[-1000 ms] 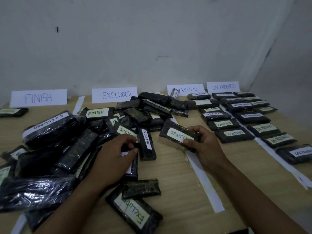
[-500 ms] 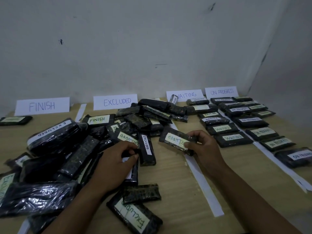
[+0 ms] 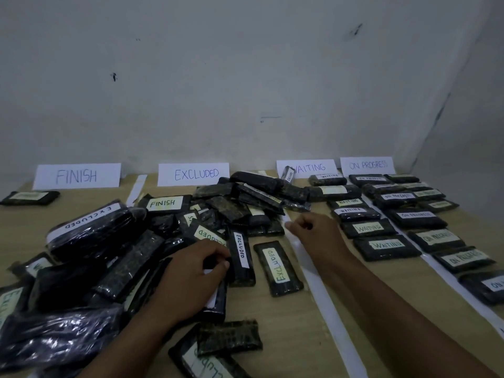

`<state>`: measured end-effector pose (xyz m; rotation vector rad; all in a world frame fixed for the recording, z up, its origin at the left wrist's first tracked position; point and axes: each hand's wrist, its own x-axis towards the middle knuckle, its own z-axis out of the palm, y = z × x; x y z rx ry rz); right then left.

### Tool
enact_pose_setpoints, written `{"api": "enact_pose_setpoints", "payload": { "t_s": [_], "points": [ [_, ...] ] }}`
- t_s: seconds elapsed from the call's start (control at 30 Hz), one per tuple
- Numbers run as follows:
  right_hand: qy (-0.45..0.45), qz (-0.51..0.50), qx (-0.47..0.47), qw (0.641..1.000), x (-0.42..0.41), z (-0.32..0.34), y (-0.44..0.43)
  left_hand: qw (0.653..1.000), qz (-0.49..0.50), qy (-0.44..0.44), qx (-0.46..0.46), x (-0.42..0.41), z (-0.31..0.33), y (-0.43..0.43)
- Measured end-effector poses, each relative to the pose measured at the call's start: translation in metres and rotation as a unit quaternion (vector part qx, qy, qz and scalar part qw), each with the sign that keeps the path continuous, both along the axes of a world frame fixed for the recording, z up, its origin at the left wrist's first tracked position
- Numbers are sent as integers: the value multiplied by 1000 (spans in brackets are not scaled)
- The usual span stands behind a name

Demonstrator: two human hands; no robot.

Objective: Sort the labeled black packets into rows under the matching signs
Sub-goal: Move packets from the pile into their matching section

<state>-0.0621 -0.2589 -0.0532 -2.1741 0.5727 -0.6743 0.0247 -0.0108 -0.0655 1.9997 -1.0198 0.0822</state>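
A black packet labeled EXCLUDED [image 3: 278, 268] lies flat on the wooden table [image 3: 286, 336], just left of a white paper strip [image 3: 324, 301]. My right hand [image 3: 316, 233] hovers above and beyond it, fingers loosely curled, holding nothing. My left hand [image 3: 196, 271] pinches the end of a black packet [image 3: 215, 296] at the edge of the unsorted pile [image 3: 109, 241]. Four signs stand at the wall: FINISH [image 3: 77, 175], EXCLUDED [image 3: 193, 174], WAITING [image 3: 306, 168], ON PROGRESS [image 3: 368, 165].
Rows of WAITING packets [image 3: 381, 244] and ON PROGRESS packets [image 3: 436, 238] fill the right side. One packet [image 3: 30, 197] lies under the FINISH sign. More packets [image 3: 229, 336] lie near the front edge. Walls close the back and right.
My right hand has set the EXCLUDED packet down on the table left of the strip and let go. My left hand stays at the pile. The view tilted up.
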Motion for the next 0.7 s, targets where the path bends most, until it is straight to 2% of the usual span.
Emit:
{"api": "enact_pose_setpoints", "payload": {
  "t_s": [0.23, 0.4, 0.57, 0.7],
  "points": [
    [97, -25, -46, 994, 82, 22, -35, 999, -1, 30, -20, 1, 0, 3],
    [137, 11, -42, 990, 94, 29, -36, 999, -4, 44, -20, 1, 1, 3],
    [156, 90, 111, 977, 81, 42, -28, 998, -12, 54, -22, 1, 1, 3],
    [132, 115, 154, 973, 64, 47, -17, 998, -20, 61, -18, 1, 2, 5]
  ]
}}
